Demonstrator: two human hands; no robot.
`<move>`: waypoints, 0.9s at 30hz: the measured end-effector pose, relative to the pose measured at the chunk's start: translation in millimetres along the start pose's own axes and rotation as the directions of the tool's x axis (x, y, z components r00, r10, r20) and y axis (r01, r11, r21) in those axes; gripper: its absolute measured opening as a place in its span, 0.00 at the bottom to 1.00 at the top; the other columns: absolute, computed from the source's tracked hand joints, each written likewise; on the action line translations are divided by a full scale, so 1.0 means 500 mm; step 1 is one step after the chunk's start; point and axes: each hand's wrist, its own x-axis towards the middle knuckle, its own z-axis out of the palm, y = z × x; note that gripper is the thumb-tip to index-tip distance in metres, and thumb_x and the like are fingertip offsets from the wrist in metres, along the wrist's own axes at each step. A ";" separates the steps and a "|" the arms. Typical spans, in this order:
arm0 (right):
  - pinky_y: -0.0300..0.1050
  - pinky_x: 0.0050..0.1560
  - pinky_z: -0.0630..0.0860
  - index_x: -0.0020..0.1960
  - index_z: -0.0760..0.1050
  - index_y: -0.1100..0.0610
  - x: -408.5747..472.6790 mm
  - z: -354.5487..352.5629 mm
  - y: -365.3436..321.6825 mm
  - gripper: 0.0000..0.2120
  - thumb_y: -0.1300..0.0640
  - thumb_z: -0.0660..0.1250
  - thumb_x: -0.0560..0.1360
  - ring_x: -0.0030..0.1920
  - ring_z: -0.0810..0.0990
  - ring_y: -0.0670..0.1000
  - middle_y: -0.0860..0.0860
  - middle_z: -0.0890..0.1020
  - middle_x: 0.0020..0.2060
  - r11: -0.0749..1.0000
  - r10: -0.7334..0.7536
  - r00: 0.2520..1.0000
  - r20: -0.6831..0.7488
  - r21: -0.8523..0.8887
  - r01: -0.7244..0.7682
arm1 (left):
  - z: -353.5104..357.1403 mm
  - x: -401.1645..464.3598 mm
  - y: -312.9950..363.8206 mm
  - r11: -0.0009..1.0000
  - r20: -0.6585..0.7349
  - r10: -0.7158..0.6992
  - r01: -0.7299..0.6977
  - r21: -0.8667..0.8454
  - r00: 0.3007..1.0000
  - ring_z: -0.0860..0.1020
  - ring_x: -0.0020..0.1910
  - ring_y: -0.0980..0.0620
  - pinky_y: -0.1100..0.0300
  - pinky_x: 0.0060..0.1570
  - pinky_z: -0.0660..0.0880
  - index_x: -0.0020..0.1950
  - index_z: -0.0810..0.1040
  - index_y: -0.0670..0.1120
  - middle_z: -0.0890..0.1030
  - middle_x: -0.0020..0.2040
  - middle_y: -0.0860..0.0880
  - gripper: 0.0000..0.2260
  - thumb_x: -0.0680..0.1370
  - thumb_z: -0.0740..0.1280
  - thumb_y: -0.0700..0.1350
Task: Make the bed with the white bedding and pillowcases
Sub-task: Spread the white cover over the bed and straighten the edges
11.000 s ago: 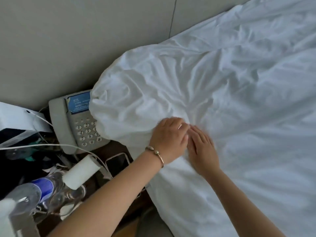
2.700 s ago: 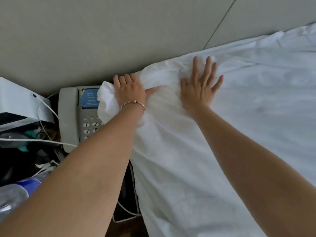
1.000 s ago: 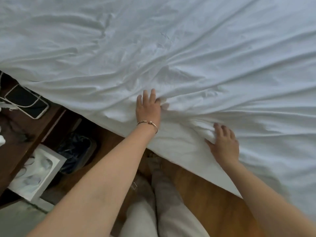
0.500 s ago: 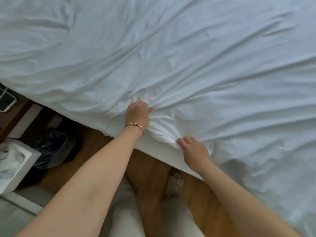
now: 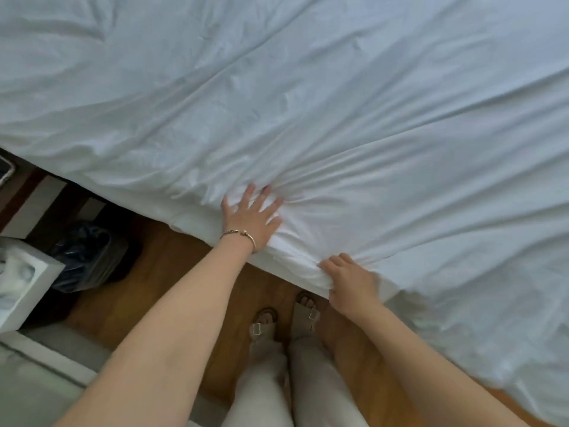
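The sheet (image 5: 308,103) is being spread over the bed and is lying across almost the whole upper part of the view, its near edge hanging over the bed's side above the floor (image 5: 172,272). It is being worked at that edge, roughly in the middle of the side.

The left hand (image 5: 251,218) is being laid flat on the sheet just inside the edge, fingers straight and spread, nothing being gripped; a bracelet (image 5: 238,234) is being worn on its wrist. The right hand (image 5: 349,280) is being curled round a bunch of cloth at the very edge, near the left hand; creases are fanning out from that grip across the bed.

The step in hand is judged to be the smoothing and tensioning of the sheet along this side: cloth is being pinned by the flat hand while slack is being drawn toward the edge by the gripping one. No pillows or pillowcases are being shown, so the task is judged to be at an early or middle stage.

For the next move, an even pull down and outward is being called for, so that the radiating creases are flattened; then the hanging edge is likely needing to be straightened or tucked. Whether it is being tucked under the mattress cannot be told. A bin (image 5: 89,257) is standing on the floor to the left, well apart from the hands.
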 end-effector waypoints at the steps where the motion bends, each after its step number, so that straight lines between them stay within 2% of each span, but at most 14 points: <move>1: 0.49 0.50 0.73 0.66 0.68 0.48 -0.011 -0.003 0.004 0.26 0.65 0.65 0.71 0.62 0.70 0.52 0.46 0.73 0.58 0.998 -0.014 0.999 0.044 -0.053 0.016 | -0.003 -0.001 0.015 0.995 0.056 -0.094 0.095 -0.013 0.994 0.34 0.76 0.47 0.29 0.67 0.42 0.76 0.38 0.65 0.36 0.78 0.57 0.23 0.82 0.43 0.57; 3: 0.53 0.65 0.64 0.67 0.65 0.48 -0.023 -0.002 0.018 0.28 0.58 0.71 0.70 0.65 0.67 0.55 0.50 0.70 0.63 0.964 -0.058 0.997 0.047 -0.258 0.068 | -0.024 -0.002 0.063 0.977 0.089 -0.213 0.212 0.016 0.973 0.35 0.76 0.40 0.28 0.67 0.44 0.78 0.41 0.57 0.40 0.79 0.51 0.28 0.82 0.51 0.51; 5: 0.61 0.70 0.53 0.67 0.65 0.50 -0.058 -0.005 0.030 0.37 0.51 0.79 0.62 0.66 0.65 0.59 0.54 0.69 0.64 0.939 0.107 0.983 -0.151 -0.308 -0.150 | -0.045 -0.020 0.138 0.982 0.066 -0.170 0.174 -0.067 0.983 0.44 0.77 0.37 0.38 0.73 0.46 0.79 0.48 0.47 0.49 0.79 0.45 0.28 0.81 0.54 0.49; 8: 0.67 0.66 0.56 0.69 0.60 0.51 -0.158 0.018 0.092 0.41 0.51 0.78 0.62 0.67 0.62 0.64 0.57 0.64 0.66 0.866 0.485 0.778 -0.399 0.093 -0.491 | -0.023 -0.073 0.255 0.938 -0.052 0.207 -0.213 -0.272 0.977 0.52 0.76 0.44 0.46 0.74 0.53 0.78 0.53 0.49 0.51 0.79 0.46 0.27 0.80 0.56 0.51; 11: 0.67 0.67 0.62 0.71 0.55 0.55 -0.240 0.052 0.174 0.38 0.54 0.71 0.67 0.68 0.62 0.64 0.59 0.63 0.68 0.748 0.656 0.677 -0.333 0.408 -0.524 | 0.012 -0.131 0.369 0.822 -0.037 0.531 -0.525 -0.221 0.847 0.45 0.78 0.49 0.38 0.72 0.44 0.78 0.45 0.61 0.45 0.79 0.54 0.33 0.78 0.60 0.54; 14: 0.69 0.68 0.58 0.76 0.49 0.47 -0.272 0.057 0.255 0.48 0.46 0.76 0.65 0.74 0.52 0.61 0.51 0.56 0.75 0.688 0.722 0.690 -0.055 0.164 -0.707 | 0.040 -0.144 0.473 0.854 -0.079 0.518 -0.521 -0.022 0.852 0.42 0.78 0.48 0.37 0.71 0.42 0.77 0.40 0.61 0.42 0.79 0.54 0.40 0.76 0.65 0.48; 16: 0.67 0.68 0.58 0.77 0.50 0.46 -0.283 0.056 0.317 0.49 0.50 0.76 0.66 0.74 0.52 0.62 0.51 0.55 0.75 0.720 0.694 0.720 0.003 -0.007 -0.694 | 0.046 -0.128 0.514 0.872 -0.267 0.477 -0.489 0.027 0.837 0.59 0.75 0.45 0.43 0.71 0.59 0.78 0.55 0.54 0.60 0.77 0.48 0.39 0.72 0.71 0.40; 17: 0.65 0.65 0.64 0.76 0.56 0.49 -0.287 0.058 0.348 0.45 0.57 0.75 0.65 0.71 0.60 0.64 0.54 0.63 0.72 0.764 0.643 0.766 -0.014 -0.052 -0.643 | 0.048 -0.119 0.529 0.861 -0.364 0.473 -0.508 -0.002 0.802 0.71 0.67 0.43 0.47 0.64 0.70 0.73 0.68 0.50 0.72 0.69 0.46 0.36 0.66 0.75 0.39; 19: 0.59 0.51 0.75 0.64 0.72 0.60 -0.295 0.058 0.401 0.31 0.71 0.69 0.61 0.56 0.74 0.65 0.60 0.77 0.57 0.841 0.529 0.844 -0.085 -0.084 -0.535 | 0.058 -0.101 0.552 0.836 -0.502 0.464 -0.548 -0.023 0.730 0.80 0.48 0.44 0.55 0.45 0.76 0.55 0.82 0.46 0.81 0.50 0.47 0.25 0.59 0.79 0.40; 21: 0.50 0.43 0.72 0.49 0.77 0.63 -0.309 0.033 0.441 0.22 0.77 0.67 0.57 0.45 0.77 0.63 0.59 0.80 0.42 0.905 0.405 0.897 -0.176 -0.063 -0.421 | 0.051 -0.102 0.584 0.838 -0.578 0.412 -0.542 -0.062 0.704 0.79 0.38 0.45 0.59 0.35 0.73 0.43 0.82 0.45 0.80 0.40 0.48 0.15 0.59 0.78 0.39; 23: 0.47 0.38 0.66 0.39 0.74 0.61 -0.341 -0.003 0.479 0.17 0.76 0.66 0.54 0.36 0.76 0.59 0.55 0.76 0.33 0.958 0.213 0.900 -0.381 -0.101 -0.269 | 0.053 -0.124 0.613 0.828 -0.640 0.376 -0.553 -0.093 0.670 0.76 0.35 0.45 0.58 0.32 0.71 0.42 0.80 0.44 0.79 0.38 0.48 0.10 0.63 0.71 0.36; 25: 0.47 0.37 0.63 0.41 0.75 0.58 -0.401 -0.005 0.520 0.14 0.73 0.63 0.61 0.34 0.74 0.57 0.54 0.76 0.34 0.963 0.042 0.845 -0.533 -0.203 -0.176 | 0.078 -0.155 0.622 0.802 -0.630 0.453 -0.596 -0.020 0.631 0.75 0.40 0.47 0.57 0.36 0.71 0.48 0.80 0.45 0.79 0.42 0.49 0.13 0.65 0.64 0.37; 26: 0.48 0.39 0.63 0.46 0.76 0.57 -0.432 0.011 0.540 0.14 0.71 0.63 0.64 0.36 0.74 0.56 0.54 0.78 0.38 0.953 -0.010 0.848 -0.529 -0.262 -0.152 | 0.094 -0.172 0.624 0.801 -0.532 0.512 -0.598 0.012 0.675 0.75 0.44 0.47 0.56 0.40 0.71 0.53 0.79 0.47 0.80 0.47 0.49 0.16 0.67 0.64 0.37; 27: 0.49 0.44 0.64 0.53 0.75 0.55 -0.458 0.030 0.555 0.18 0.68 0.66 0.65 0.41 0.75 0.57 0.53 0.79 0.45 0.949 -0.013 0.907 -0.421 -0.291 -0.122 | 0.107 -0.189 0.628 0.826 -0.356 0.534 -0.564 0.024 0.767 0.76 0.49 0.47 0.55 0.44 0.71 0.60 0.77 0.48 0.79 0.54 0.50 0.20 0.69 0.65 0.36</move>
